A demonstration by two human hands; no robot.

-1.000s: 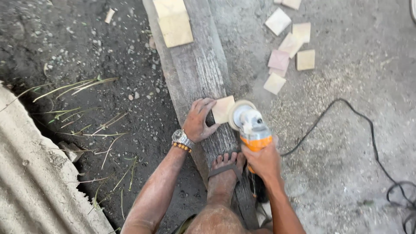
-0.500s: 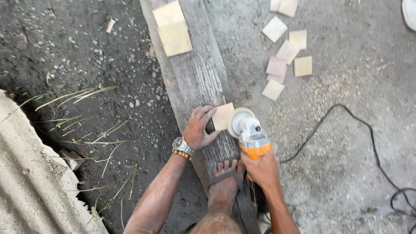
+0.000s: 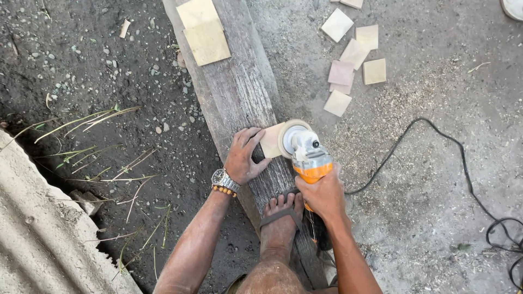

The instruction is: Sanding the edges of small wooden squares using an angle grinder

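Down near the plank's right edge, a small square wood piece (image 3: 271,141) lies flat on the weathered plank (image 3: 239,92), pinned by the left hand (image 3: 243,155), whose fingers are spread and pressed on its left side. The right hand (image 3: 322,195) is wrapped tight around the orange body of an angle grinder (image 3: 306,154), its round disc meeting the piece's right edge, just over the plank's rim. A sandalled foot (image 3: 280,220) stands on the plank's near end. Two more squares (image 3: 202,30) sit at the plank's far end, with bare wood between. Right of the plank, loose squares (image 3: 351,60) lie on dusty concrete, and a black cable (image 3: 436,147) loops across open ground. Left is dark gravelly soil and a corrugated sheet (image 3: 43,228).
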